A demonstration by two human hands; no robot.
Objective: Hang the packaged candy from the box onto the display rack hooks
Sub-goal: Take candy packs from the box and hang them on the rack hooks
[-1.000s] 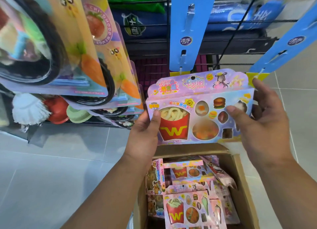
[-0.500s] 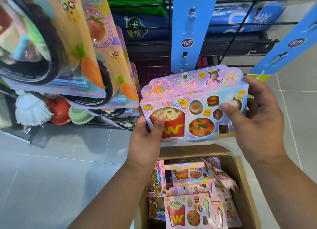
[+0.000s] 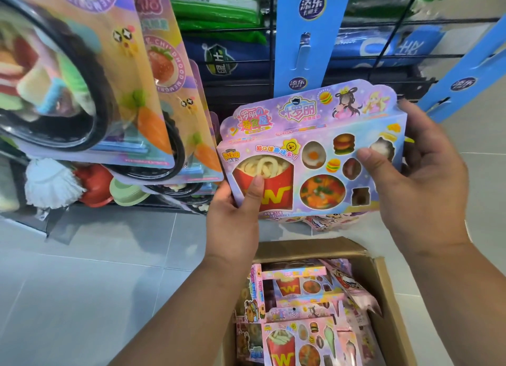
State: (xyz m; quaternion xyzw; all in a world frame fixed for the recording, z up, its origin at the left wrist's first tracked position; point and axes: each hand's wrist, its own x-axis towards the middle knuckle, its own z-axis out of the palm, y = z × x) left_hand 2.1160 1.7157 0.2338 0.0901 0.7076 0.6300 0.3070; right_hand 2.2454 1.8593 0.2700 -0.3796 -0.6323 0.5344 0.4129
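Note:
I hold a pink and purple candy package [image 3: 315, 135] with fries and burger gummies in both hands, tilted, in front of the rack. My left hand [image 3: 235, 209] grips its lower left corner, thumb on the red fries window. My right hand [image 3: 421, 179] grips its right edge, thumb on the front. Below, an open cardboard box [image 3: 383, 289] holds several more of the same packages [image 3: 298, 335]. A blue hanging display strip [image 3: 309, 37] rises just behind the package's top, and a second blue strip [image 3: 465, 81] slants at the right.
Large candy blister cards [image 3: 82, 72] with carrots and strawberries hang at the left and crowd the package's left side. A black wire rack [image 3: 246, 92] with green and blue bags stands behind. A mop head [image 3: 49, 182] and small bowls lie low left. Grey tiled floor [image 3: 82, 283] surrounds the box.
Both hands have shifted the package a little left and tilted its right side upward, closer to the centre blue strip. The view has come closer.

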